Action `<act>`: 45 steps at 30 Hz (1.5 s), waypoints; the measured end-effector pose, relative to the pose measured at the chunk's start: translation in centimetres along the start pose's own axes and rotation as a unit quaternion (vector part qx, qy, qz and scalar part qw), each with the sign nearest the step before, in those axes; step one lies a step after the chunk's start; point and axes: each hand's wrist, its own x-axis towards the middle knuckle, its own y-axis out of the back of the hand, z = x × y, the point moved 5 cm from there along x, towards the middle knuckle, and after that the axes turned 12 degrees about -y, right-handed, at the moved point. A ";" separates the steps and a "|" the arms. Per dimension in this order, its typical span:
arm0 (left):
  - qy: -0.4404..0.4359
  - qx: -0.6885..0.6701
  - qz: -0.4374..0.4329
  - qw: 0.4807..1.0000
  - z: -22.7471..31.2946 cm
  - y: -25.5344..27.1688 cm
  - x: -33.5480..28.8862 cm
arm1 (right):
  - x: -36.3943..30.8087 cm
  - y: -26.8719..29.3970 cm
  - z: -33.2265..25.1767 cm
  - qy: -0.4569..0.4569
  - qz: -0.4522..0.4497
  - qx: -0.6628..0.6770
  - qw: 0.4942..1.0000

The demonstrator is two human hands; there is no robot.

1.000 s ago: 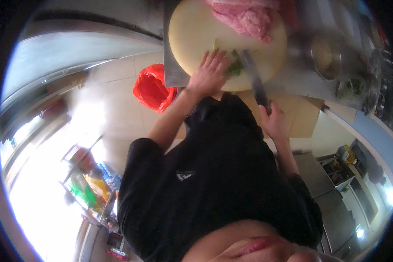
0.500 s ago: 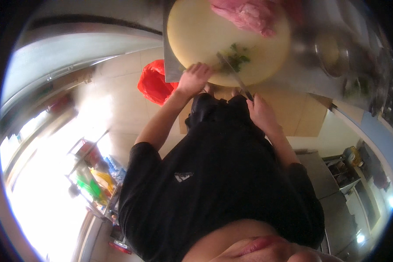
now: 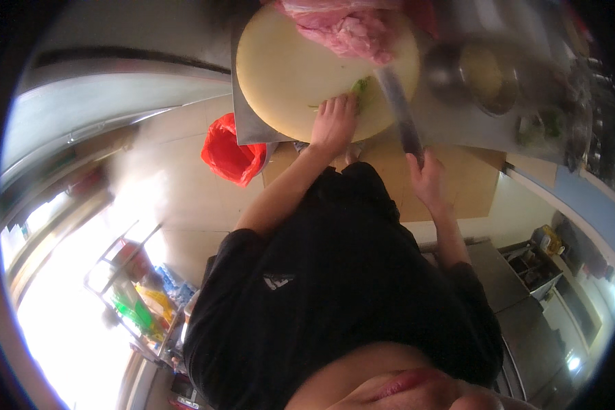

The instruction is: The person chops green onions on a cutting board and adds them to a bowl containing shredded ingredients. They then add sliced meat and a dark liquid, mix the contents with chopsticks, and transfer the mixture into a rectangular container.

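A large round pale cutting board (image 3: 287, 75) lies on a metal worktop. My left hand (image 3: 335, 124) is on its near part, fingers together and bent over a small bunch of leafy green herbs (image 3: 361, 85). Leaves show past the fingertips and a thin stem sticks out on the left; the rest is under the hand. In my right hand (image 3: 427, 179) is the handle of a kitchen knife (image 3: 402, 109). Its blade, blurred, points away from me, right of the herbs and apart from them. Raw pink meat (image 3: 352, 34) rests on the board's far side.
Right of the board stand metal bowls (image 3: 486, 76), one holding something pale, and a container with greenery (image 3: 543, 126). A red bag-lined bin (image 3: 233, 152) is below the worktop's left corner. A rack with coloured bags (image 3: 140, 301) stands at the lower left.
My left hand has moved right, onto the herbs. The knife has swung away from them to the right, its blade now pointing farther forward. The whole view has shifted slightly.
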 end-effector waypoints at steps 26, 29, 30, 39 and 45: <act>-0.002 -0.105 -0.058 0.993 -3.1 1.9 -2.8 | 1.7 -5.4 -1.2 -0.036 -0.193 -0.176 0.965; 0.001 -0.109 -0.073 0.991 -3.4 1.8 -2.7 | 2.1 -5.4 -2.7 0.053 -0.090 -0.090 0.990; 0.006 -0.121 -0.055 0.991 -3.4 2.1 -2.7 | 2.2 -5.4 -2.5 0.016 -0.094 -0.077 0.992; 0.027 -0.138 -0.024 0.990 -4.0 2.6 -3.9 | -0.5 -4.4 -4.4 -0.015 -0.129 -0.151 0.980; 0.076 -0.132 -0.198 0.968 -3.4 1.0 -2.7 | 1.0 -6.9 -5.0 -0.150 -0.212 0.020 0.966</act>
